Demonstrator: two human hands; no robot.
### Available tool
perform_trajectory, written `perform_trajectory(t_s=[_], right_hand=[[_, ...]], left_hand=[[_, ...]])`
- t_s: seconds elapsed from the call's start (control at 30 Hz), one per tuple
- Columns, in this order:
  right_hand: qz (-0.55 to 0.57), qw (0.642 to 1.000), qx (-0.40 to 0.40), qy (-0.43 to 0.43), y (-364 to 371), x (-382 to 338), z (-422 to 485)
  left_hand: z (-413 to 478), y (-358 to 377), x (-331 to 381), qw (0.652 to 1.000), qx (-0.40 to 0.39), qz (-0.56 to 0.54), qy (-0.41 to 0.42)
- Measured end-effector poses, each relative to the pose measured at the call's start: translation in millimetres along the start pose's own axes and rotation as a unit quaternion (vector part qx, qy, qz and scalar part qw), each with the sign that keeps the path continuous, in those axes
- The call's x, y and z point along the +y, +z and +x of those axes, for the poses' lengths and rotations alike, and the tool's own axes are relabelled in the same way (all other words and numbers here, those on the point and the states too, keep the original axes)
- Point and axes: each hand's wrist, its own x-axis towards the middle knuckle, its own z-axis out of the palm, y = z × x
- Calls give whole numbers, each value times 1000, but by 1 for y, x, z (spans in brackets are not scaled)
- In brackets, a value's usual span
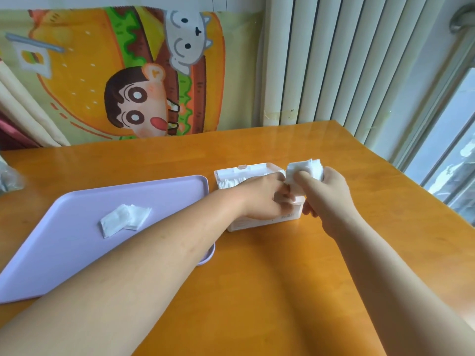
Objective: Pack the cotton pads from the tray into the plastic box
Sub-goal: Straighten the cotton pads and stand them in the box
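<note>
Head view
Box: white rectangular plastic box (262, 224), open; packed cotton pads (227, 182) in its left end.
Right hand (326, 191): my fingers clasp a stack of square white cotton pads (305, 170) above the box's right end.
Left hand (264, 199): curled over the box, at the stack; I cannot tell whether it grips.
Tray: lilac plastic tray (77, 253), a few loose pads (123, 219).
Surface: orange wooden table (257, 291); cartoon burger cloth (128, 73) behind.

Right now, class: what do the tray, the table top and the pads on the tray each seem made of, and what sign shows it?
Tray: probably plastic, lilac, smooth matt finish; even colour, moulded raised rim.
Table top: looks like wood under glossy varnish; faint grain and window glare show.
Pads: soft white cotton-like fibre, matt; limp, uneven edges.
</note>
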Motion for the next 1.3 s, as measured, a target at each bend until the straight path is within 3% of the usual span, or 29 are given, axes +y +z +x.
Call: perform_trajectory(t_s=[0.23,0.33,0.43,0.77,0.97,1.13,1.23,1.3], right_hand=[[-192,981,3,-5,4,10,-2],[-312,950,2,-11,7,8,2],[-385,923,-8,-22,7,7,7],[-465,875,-113,73,19,-28,26],[-458,879,-127,48,31,-22,25],[-485,861,-147,43,32,-33,20],[-449,885,-118,17,29,-27,17],[-466,881,-76,-29,27,-23,15]], left_hand=[[-4,-5,-1,997,-15,70,-21],[-7,-9,-1,991,-11,134,-18],[-13,-13,-6,992,0,129,-12],[-20,-3,-18,998,4,62,-3],[-23,-2,-19,999,16,35,-5],[-25,-3,-18,1000,10,9,-11],[-24,-3,-20,1000,14,-21,-19],[-24,-3,-21,999,16,-26,-15]])
